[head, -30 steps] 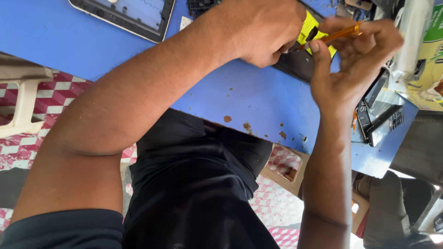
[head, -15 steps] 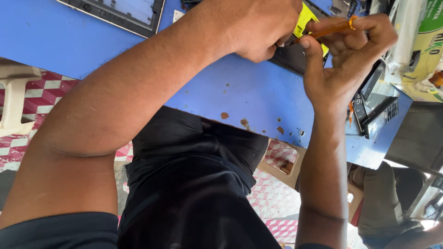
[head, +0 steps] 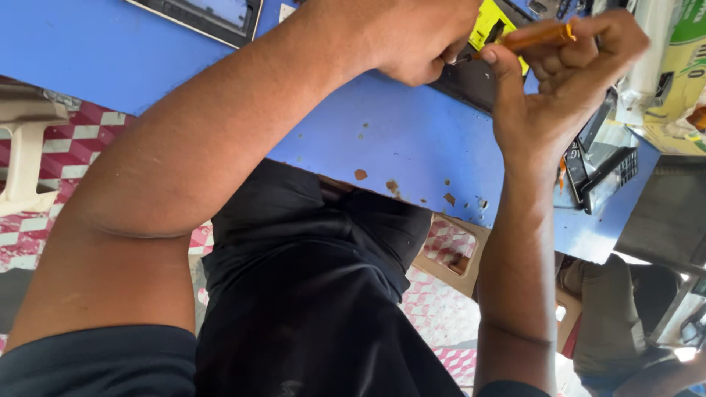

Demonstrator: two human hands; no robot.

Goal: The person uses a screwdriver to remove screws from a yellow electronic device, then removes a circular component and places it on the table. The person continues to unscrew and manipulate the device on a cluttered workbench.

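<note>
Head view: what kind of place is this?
Probably a small electronics repair bench: right hand holds an orange screwdriver over an opened dark device on a chipped blue table; loose parts alongside.

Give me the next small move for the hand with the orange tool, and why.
Probably a slight push or turn of the orange tool into the dark device. The right hand grips it near horizontal, its tip meeting the device's edge under the left hand, which presses down there on the blue table. The contact point itself is hidden.
</note>
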